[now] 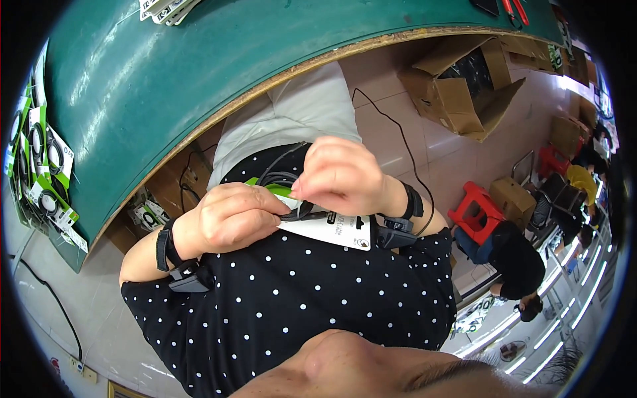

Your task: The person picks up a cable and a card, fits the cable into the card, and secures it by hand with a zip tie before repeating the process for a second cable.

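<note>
A white and green cable card [335,231] with a coiled black cable [279,178] on it is held in front of my chest, over my lap. My left hand [235,215] is closed, its thumb and fingers pinching the card and coil at their left side. Just right of it, my right hand [345,176] is closed in a pinch above the coil. What its fingertips grip is too small to make out. A black cable end sticks up past the coil beside the right knuckles. My fingers hide part of the coil.
A green-topped table [166,86] curves ahead of me. Several carded cables [46,166] lie at its left end, a stack of cards [169,8] at its far edge, red-handled pliers [516,12] at far right. An open carton [464,89], a red stool [476,212] and a co-worker [521,259] are right.
</note>
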The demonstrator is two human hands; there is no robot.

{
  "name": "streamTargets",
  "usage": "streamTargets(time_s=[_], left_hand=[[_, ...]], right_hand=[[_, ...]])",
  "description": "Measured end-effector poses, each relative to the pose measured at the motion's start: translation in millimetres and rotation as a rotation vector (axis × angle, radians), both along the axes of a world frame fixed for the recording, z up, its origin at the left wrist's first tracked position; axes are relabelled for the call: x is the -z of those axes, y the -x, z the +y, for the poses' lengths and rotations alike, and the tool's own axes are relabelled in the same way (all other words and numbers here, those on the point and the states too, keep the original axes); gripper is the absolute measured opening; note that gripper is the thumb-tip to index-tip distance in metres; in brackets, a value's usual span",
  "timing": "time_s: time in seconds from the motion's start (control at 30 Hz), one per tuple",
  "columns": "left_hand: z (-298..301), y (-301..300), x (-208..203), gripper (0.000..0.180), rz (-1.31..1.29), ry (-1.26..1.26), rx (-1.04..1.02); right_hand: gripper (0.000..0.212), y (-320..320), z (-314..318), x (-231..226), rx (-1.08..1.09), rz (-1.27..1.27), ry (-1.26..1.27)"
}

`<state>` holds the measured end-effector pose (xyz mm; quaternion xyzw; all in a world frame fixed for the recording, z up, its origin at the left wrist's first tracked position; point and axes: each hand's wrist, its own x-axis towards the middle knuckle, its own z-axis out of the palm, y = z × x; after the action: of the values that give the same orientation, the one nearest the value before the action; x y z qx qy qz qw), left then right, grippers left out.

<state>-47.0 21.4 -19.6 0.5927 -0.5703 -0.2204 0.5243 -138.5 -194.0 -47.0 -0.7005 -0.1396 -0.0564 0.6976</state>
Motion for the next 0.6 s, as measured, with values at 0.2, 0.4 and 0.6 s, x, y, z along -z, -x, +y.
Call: streamTargets(time_s=[0.2,0.4,0.6], left_hand=[[1,-1,4,0.02,0.009,-0.028,0.016],[0,-2,5,0.021,0.004,-0.09,0.016],[0,-2,8,0.021,0.006,-0.083,-0.002]], right_hand=[[0.017,-2,-6,-5,-0.031,-0.35,0.39],[0.013,-2,-7,-9,-0.089,-0.341,0.483],[0.011,-4,-6,-4,-0.089,-0.315,0.449]])
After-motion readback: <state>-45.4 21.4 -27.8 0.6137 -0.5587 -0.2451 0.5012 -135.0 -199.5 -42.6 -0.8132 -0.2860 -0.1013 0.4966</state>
